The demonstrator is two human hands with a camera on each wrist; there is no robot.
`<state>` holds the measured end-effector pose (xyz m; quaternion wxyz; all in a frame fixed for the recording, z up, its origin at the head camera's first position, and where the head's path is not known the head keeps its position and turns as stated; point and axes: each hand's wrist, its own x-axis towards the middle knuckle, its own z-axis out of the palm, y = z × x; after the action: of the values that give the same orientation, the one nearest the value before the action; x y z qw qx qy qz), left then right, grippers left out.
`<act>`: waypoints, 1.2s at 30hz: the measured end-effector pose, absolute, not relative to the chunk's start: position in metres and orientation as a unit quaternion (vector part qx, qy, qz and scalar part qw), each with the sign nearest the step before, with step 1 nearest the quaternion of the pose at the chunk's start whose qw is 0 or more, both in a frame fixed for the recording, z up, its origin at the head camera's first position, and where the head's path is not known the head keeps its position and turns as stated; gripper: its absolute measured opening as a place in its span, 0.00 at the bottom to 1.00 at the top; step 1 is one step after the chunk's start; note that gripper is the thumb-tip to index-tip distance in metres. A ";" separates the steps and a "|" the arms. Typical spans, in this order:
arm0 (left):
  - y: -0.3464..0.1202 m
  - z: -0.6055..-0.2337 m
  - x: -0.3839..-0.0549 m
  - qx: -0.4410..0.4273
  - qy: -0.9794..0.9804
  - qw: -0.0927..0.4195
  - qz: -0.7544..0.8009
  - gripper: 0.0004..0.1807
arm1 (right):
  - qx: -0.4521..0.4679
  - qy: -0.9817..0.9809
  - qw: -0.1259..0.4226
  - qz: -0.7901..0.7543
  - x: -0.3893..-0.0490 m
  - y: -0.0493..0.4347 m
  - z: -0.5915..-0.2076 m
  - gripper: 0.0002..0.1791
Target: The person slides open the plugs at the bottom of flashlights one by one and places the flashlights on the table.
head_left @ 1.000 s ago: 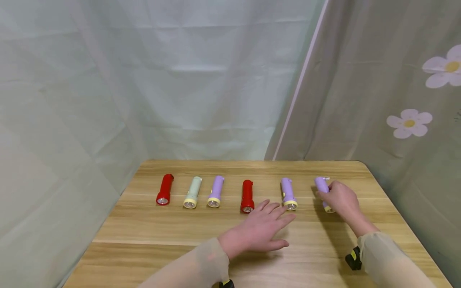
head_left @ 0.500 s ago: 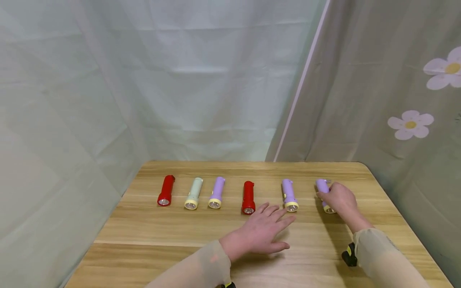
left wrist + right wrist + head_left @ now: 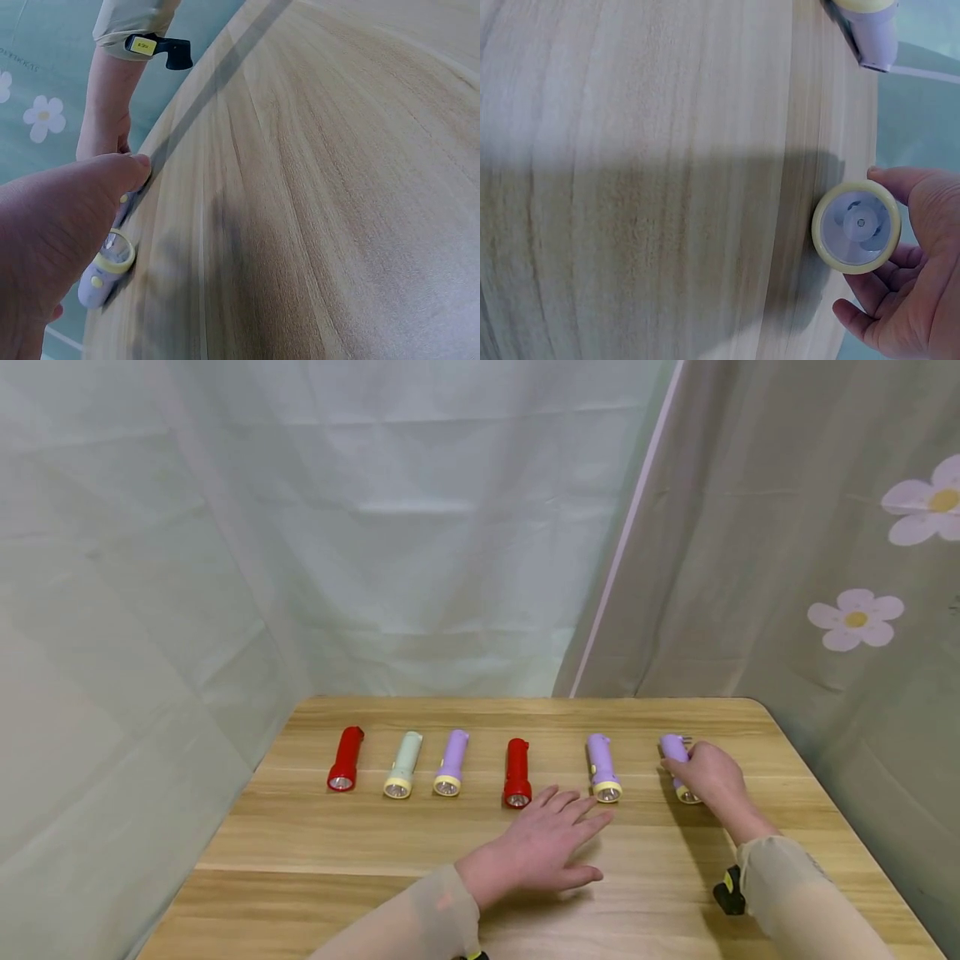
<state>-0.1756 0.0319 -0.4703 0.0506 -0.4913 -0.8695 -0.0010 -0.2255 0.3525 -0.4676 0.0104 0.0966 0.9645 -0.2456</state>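
Right sleeve has shifted slightly leftward since the earliest frame; the held purple flashlight shows scarcely any displacement. Thumb and fingers of the right hand grip its barrel from opposite sides. Location: right end of the row. Long axis: front to back, lens facing the person, prongs projecting rightward at the rear. Adjacent, leftward: second purple flashlight, then central red flashlight. The left hand, fingers extended and spread, grasps nothing; its fingertips lie close to both. Further left: third purple flashlight, pale green flashlight, outer red flashlight.
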 end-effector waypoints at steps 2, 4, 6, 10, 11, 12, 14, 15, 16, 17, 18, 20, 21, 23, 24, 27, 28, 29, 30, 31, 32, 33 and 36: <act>0.032 -0.470 -0.175 -0.491 -0.870 0.049 -0.001 0.42 | 0.095 0.964 0.013 -0.246 -0.225 0.353 -0.466 0.29; 0.032 -0.469 -0.175 -0.490 -0.870 0.049 -0.001 0.42 | 0.094 0.964 0.017 -0.246 -0.224 0.354 -0.466 0.30; 0.032 -0.468 -0.174 -0.490 -0.871 0.049 0.000 0.42 | 0.093 0.965 0.019 -0.246 -0.223 0.354 -0.465 0.30; 0.031 -0.468 -0.174 -0.490 -0.870 0.048 0.000 0.42 | 0.092 0.966 0.021 -0.242 -0.221 0.355 -0.464 0.30; 0.031 -0.468 -0.174 -0.491 -0.870 0.047 -0.001 0.42 | 0.093 0.966 0.022 -0.242 -0.221 0.355 -0.464 0.30; 0.031 -0.468 -0.174 -0.491 -0.870 0.046 -0.001 0.42 | 0.094 0.965 0.024 -0.242 -0.220 0.356 -0.464 0.30; 0.031 -0.468 -0.173 -0.491 -0.870 0.043 -0.003 0.42 | 0.096 0.965 0.028 -0.241 -0.219 0.357 -0.463 0.31; 0.031 -0.468 -0.173 -0.491 -0.870 0.042 -0.004 0.42 | 0.097 0.965 0.030 -0.243 -0.218 0.357 -0.463 0.31; 0.031 -0.468 -0.173 -0.491 -0.870 0.041 -0.005 0.42 | 0.097 0.965 0.032 -0.243 -0.218 0.357 -0.463 0.31; 0.031 -0.468 -0.173 -0.491 -0.870 0.041 -0.006 0.42 | 0.097 0.965 0.032 -0.242 -0.217 0.358 -0.463 0.30; 0.031 -0.468 -0.174 -0.491 -0.870 0.041 -0.006 0.42 | 0.095 0.966 0.031 -0.240 -0.217 0.358 -0.462 0.30; 0.031 -0.469 -0.174 -0.491 -0.870 0.044 -0.007 0.42 | 0.094 0.966 0.030 -0.241 -0.216 0.358 -0.462 0.30; 0.031 -0.469 -0.174 -0.491 -0.870 0.045 -0.007 0.42 | 0.094 0.966 0.030 -0.241 -0.216 0.359 -0.462 0.30; 0.031 -0.469 -0.174 -0.491 -0.870 0.047 -0.005 0.42 | 0.093 0.965 0.029 -0.241 -0.215 0.360 -0.462 0.30; 0.031 -0.470 -0.174 -0.491 -0.870 0.047 -0.004 0.42 | 0.093 0.966 0.029 -0.241 -0.214 0.360 -0.462 0.30; 0.030 -0.469 -0.175 -0.490 -0.870 0.044 -0.003 0.42 | 0.093 0.966 0.031 -0.240 -0.214 0.362 -0.462 0.33; 0.030 -0.469 -0.175 -0.490 -0.871 0.043 -0.002 0.42 | 0.092 0.966 0.031 -0.238 -0.214 0.362 -0.462 0.34; 0.030 -0.469 -0.175 -0.489 -0.871 0.042 -0.002 0.42 | 0.091 0.968 0.031 -0.234 -0.214 0.363 -0.462 0.35; 0.030 -0.469 -0.175 -0.488 -0.872 0.042 -0.002 0.42 | 0.088 0.970 0.027 -0.226 -0.214 0.364 -0.462 0.37; 0.029 -0.469 -0.175 -0.486 -0.873 0.042 -0.002 0.42 | 0.086 0.972 0.021 -0.217 -0.214 0.364 -0.462 0.38; 0.028 -0.469 -0.176 -0.483 -0.874 0.043 -0.002 0.42 | 0.084 0.974 0.014 -0.207 -0.213 0.364 -0.461 0.40; 0.027 -0.468 -0.176 -0.481 -0.876 0.044 -0.001 0.42 | 0.083 0.977 0.004 -0.197 -0.213 0.364 -0.461 0.40; 0.024 -0.467 -0.176 -0.470 -0.882 0.046 -0.004 0.42 | 0.075 0.983 -0.028 -0.165 -0.212 0.362 -0.458 0.43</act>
<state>-0.1764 0.0236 -0.4672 0.0457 -0.4696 -0.8817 -0.0040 -0.2122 0.3616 -0.4585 -0.0278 0.0754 0.9830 -0.1653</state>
